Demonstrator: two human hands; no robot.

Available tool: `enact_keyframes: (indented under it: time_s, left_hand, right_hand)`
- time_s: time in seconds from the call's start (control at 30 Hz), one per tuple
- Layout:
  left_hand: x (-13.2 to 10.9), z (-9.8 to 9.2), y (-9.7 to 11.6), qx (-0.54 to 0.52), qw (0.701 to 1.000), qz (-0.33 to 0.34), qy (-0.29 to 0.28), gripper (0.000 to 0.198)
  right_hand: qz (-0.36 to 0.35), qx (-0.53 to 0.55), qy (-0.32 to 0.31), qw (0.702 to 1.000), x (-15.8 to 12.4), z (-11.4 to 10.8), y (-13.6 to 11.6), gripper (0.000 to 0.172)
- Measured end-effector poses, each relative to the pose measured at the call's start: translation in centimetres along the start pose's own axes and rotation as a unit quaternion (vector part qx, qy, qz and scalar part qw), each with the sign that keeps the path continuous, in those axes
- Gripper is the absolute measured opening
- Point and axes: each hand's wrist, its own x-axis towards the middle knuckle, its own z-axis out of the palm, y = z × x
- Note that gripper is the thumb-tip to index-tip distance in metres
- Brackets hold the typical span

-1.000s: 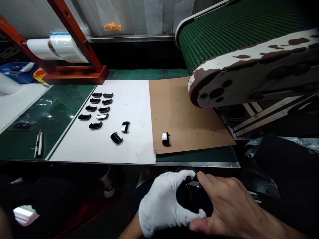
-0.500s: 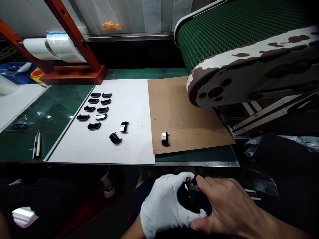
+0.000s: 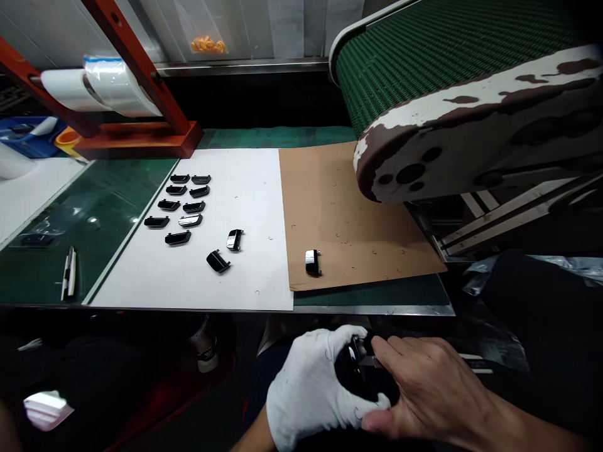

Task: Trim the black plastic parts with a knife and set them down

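Observation: the left hand (image 3: pixel 315 390) wears a white cotton glove and the right hand (image 3: pixel 431 389) is bare. Both sit close together just below the steel front edge of the bench (image 3: pixel 372 310). Between them is a glossy black part (image 3: pixel 358 370), largely hidden by the fingers, with a small metal fitting (image 3: pixel 369 361) showing at its upper end. The gloved fingers (image 3: pixel 330 358) are pressed together and curl around the part's left side. The bare fingers (image 3: pixel 400 355) are slightly spread across its right side, and the right thumb (image 3: pixel 377 422) lies below it, near the gloved fingertips, so the part is pinched between both hands. On the bench, a white sheet (image 3: pixel 254 282) carries 11 similar black parts: 9 in a rough block of 2 columns and 2 lying apart, nearer the hands. 1 part in the block shows a bright silvery face (image 3: pixel 190 220). A brown kraft paper sheet (image 3: pixel 358 220) beside it holds 1 more part (image 3: pixel 312 262) near its front edge, among tiny curled marks. To the left, a green mat (image 3: pixel 108 213) bears a slim pen-like tool (image 3: pixel 70 273). A green belt conveyor (image 3: pixel 438 56) overhangs the far right corner of the kraft paper.
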Motion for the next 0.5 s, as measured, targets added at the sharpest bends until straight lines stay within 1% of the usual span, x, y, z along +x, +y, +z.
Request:
enact_keyframes:
  time_s: [0.17, 0.23, 0.27, 0.33, 0.4, 0.43, 0.5]
  left_hand:
    - [0.1, 0.0, 0.0, -0.003, 1.0, -0.006, 0.009, 0.047]
    - [0.2, -0.2, 0.0, -0.024, 1.0, -0.008, 0.003, 0.048]
    - [0.3, -0.3, 0.0, -0.04, 0.999, -0.007, -0.004, 0.049]
    - [0.4, -0.5, 0.0, -0.071, 0.997, -0.001, -0.015, 0.053]
    - [0.5, -0.7, -0.1, -0.092, 0.996, 0.01, -0.01, 0.058]
    - [0.5, -0.9, -0.2, -0.102, 0.995, 0.018, -0.001, 0.059]
    - [0.3, -1.2, -0.5, -0.119, 0.992, 0.031, 0.03, 0.058]
  right_hand:
    - [-0.015, 0.011, 0.006, 1.0, -0.1, 0.1, 0.1, 0.079]
    - [-0.018, 0.025, 0.012, 0.999, 0.0, 0.1, 0.1, 0.076]
    - [-0.017, 0.045, 0.017, 0.999, 0.1, 0.1, 0.1, 0.073]
    - [-0.006, 0.122, 0.034, 0.992, 0.2, 0.1, 0.1, 0.065]
    - [0.028, 0.228, 0.048, 0.972, 0.2, 0.2, 0.0, 0.057]
    - [0.057, 0.283, 0.041, 0.957, 0.1, 0.3, 0.0, 0.056]
    - [0.135, 0.384, 0.014, 0.913, -0.1, 0.8, -0.3, 0.058]
